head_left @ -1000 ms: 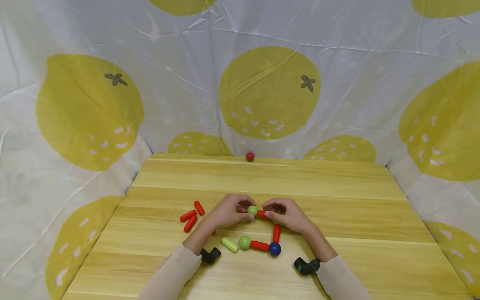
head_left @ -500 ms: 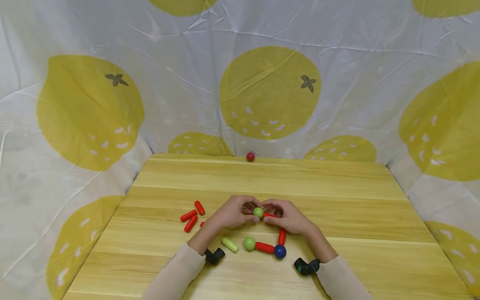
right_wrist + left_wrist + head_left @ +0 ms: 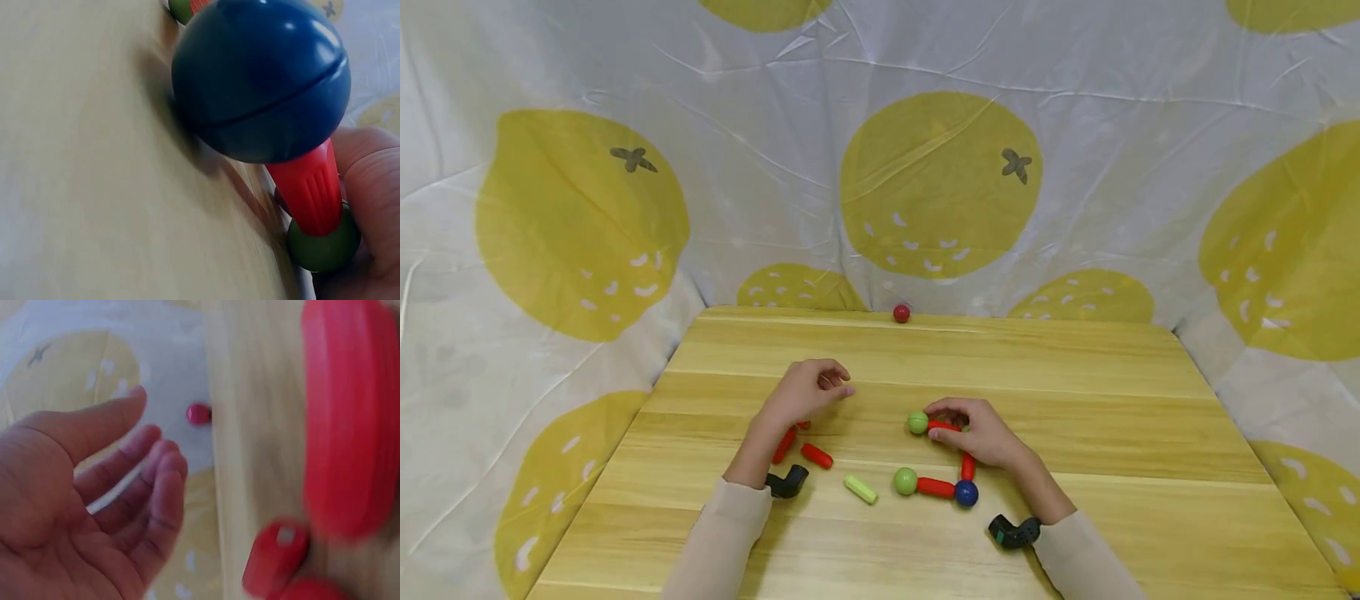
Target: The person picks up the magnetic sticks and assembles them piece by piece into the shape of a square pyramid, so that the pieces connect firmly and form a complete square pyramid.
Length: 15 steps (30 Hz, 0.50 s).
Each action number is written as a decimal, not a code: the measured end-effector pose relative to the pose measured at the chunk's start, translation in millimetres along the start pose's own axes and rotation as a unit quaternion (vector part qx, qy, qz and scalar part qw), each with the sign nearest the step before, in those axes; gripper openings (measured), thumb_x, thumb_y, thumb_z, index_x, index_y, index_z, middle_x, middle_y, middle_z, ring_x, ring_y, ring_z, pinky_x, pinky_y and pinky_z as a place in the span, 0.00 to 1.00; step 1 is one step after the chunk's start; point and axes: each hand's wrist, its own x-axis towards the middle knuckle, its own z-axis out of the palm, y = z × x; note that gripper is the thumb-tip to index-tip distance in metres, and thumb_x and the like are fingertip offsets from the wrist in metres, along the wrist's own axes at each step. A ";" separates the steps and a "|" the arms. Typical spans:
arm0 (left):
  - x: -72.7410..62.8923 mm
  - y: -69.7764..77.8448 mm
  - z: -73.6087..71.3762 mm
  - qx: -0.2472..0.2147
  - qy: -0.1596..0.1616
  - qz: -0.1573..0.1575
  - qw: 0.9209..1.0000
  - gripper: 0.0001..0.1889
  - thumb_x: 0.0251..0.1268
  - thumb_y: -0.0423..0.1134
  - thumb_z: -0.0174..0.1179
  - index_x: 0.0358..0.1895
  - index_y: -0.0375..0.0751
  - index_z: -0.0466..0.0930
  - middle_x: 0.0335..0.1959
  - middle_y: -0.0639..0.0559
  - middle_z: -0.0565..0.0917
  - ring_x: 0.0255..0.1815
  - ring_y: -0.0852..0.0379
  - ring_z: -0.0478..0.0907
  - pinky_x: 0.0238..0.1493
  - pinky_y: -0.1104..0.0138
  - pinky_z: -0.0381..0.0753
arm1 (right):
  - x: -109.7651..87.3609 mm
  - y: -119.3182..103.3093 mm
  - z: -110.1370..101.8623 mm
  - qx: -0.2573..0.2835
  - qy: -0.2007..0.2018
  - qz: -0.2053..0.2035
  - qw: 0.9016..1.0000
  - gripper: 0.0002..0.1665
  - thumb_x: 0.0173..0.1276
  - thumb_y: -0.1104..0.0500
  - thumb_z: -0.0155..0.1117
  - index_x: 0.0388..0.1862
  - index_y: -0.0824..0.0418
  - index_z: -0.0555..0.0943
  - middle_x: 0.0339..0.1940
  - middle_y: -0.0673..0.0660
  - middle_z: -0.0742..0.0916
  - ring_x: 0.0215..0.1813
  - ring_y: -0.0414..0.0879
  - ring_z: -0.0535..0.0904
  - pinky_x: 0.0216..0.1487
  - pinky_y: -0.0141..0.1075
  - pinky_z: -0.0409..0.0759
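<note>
My right hand point(image 3: 981, 432) pinches a red rod point(image 3: 942, 426) of a magnetic ball-and-rod chain, with a green ball point(image 3: 917, 422) on that rod's free end. Past a second green ball point(image 3: 325, 244), partly covered by the hand, another red rod point(image 3: 967, 467) leads to a blue ball point(image 3: 966, 493). From there a red rod point(image 3: 936, 487) runs left to a green ball point(image 3: 906, 481). My left hand point(image 3: 808, 392) holds nothing, its fingers loosely bent, above and just beyond the loose red rods point(image 3: 784, 446), some hidden beneath it. One red rod point(image 3: 350, 425) looms large in the left wrist view.
A lone red rod point(image 3: 817, 456) and a yellow-green rod point(image 3: 860, 489) lie between the left wrist and the chain. At the table's back edge sits a dark red ball point(image 3: 902, 313), close to the lemon-print cloth point(image 3: 940, 183).
My left hand has let go of the green ball at the chain's end and moved left, over the loose red rods. The right hand keeps its grip; the blue ball's end shifted slightly right.
</note>
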 end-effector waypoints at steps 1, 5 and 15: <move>-2.1 -4.4 -6.9 0.004 0.007 -0.022 1.000 0.12 0.69 0.47 0.69 0.46 0.44 0.87 0.37 0.52 0.87 0.40 0.55 0.83 0.45 0.60 0.85 | 0.3 0.6 0.1 0.000 0.001 -0.001 1.000 0.17 0.71 0.49 0.72 0.57 0.49 0.86 0.42 0.48 0.89 0.39 0.42 0.79 0.41 0.30 0.78; -9.7 -21.9 -28.4 0.020 0.010 -0.090 0.996 0.14 0.68 0.50 0.69 0.43 0.44 0.84 0.38 0.48 0.86 0.39 0.51 0.81 0.40 0.60 0.82 | 1.4 3.4 0.8 0.001 0.011 -0.005 1.000 0.17 0.70 0.50 0.72 0.56 0.50 0.86 0.40 0.50 0.89 0.38 0.44 0.78 0.39 0.31 0.77; -18.5 -49.9 -38.3 0.039 -0.061 -0.189 0.979 0.26 0.62 0.62 0.70 0.39 0.41 0.78 0.34 0.48 0.80 0.33 0.51 0.74 0.32 0.64 0.71 | -0.2 4.3 2.5 0.012 0.037 0.017 0.999 0.16 0.66 0.49 0.76 0.53 0.46 0.88 0.39 0.47 0.88 0.37 0.43 0.78 0.39 0.30 0.77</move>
